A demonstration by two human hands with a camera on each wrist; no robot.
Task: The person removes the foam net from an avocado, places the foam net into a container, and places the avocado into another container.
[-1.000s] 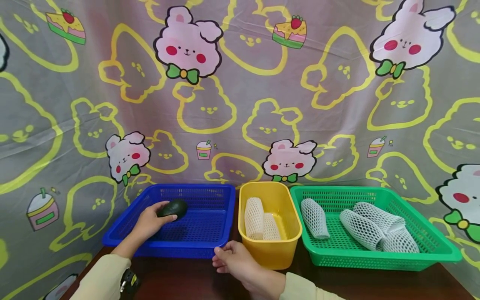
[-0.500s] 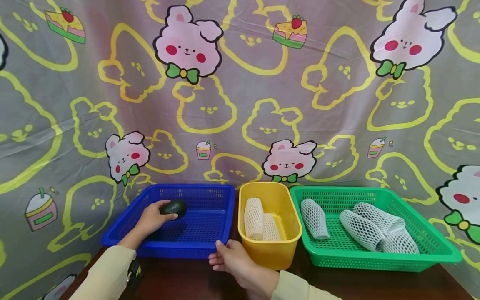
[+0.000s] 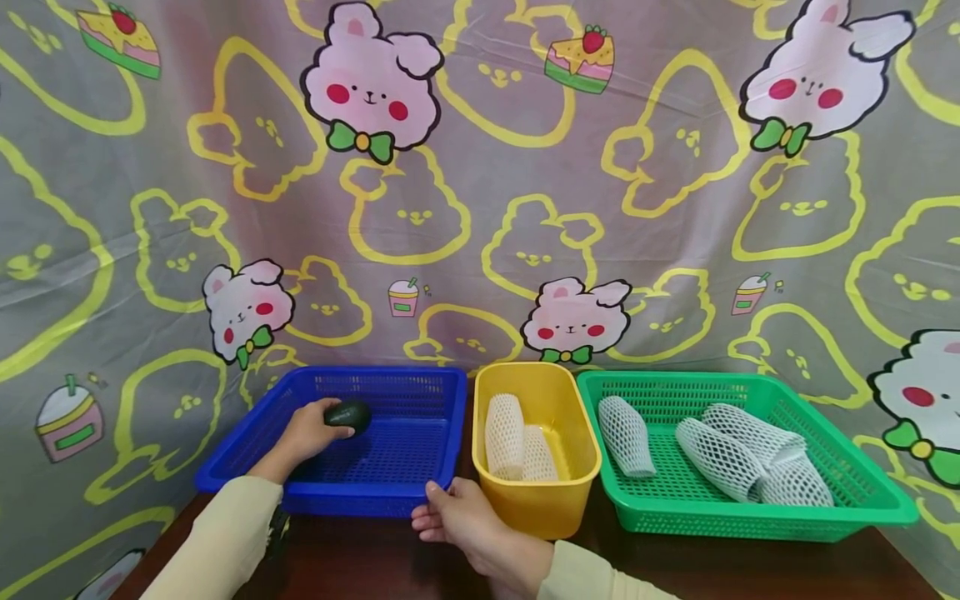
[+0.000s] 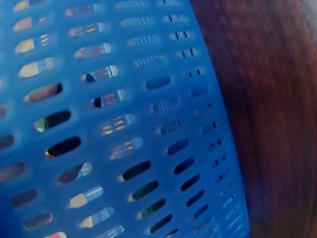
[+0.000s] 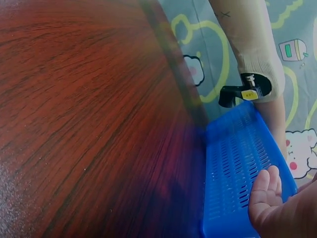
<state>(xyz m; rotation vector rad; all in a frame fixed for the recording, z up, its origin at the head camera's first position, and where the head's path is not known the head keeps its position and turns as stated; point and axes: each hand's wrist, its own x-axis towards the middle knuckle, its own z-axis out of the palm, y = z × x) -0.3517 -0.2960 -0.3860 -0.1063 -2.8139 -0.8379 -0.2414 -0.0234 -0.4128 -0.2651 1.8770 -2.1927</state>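
Observation:
My left hand (image 3: 306, 433) reaches into the blue basket (image 3: 420, 450) and grips a dark green avocado (image 3: 349, 417) from its left side, thumb along the near side. In the left wrist view the slotted blue wall (image 4: 124, 109) fills most of the picture, and dark green shows through some slots. My right hand (image 3: 468, 521) is at the basket's front right corner, thumb tip right at the rim, fingers loosely bent outside it. In the right wrist view those fingers (image 5: 265, 191) overlap the basket's outer wall, and nothing shows in the palm.
A yellow bin (image 3: 588, 467) with white foam net sleeves (image 3: 505, 437) stands in the middle. To its right, a green basket (image 3: 750, 521) holds several net-wrapped pieces (image 3: 627, 437). All stand on a dark wood table (image 3: 375, 558) before a patterned curtain (image 3: 465, 167).
The left hand and avocado have shifted slightly right within the blue basket. My right hand has moved a little left along the front corner, its fingers somewhat less curled.

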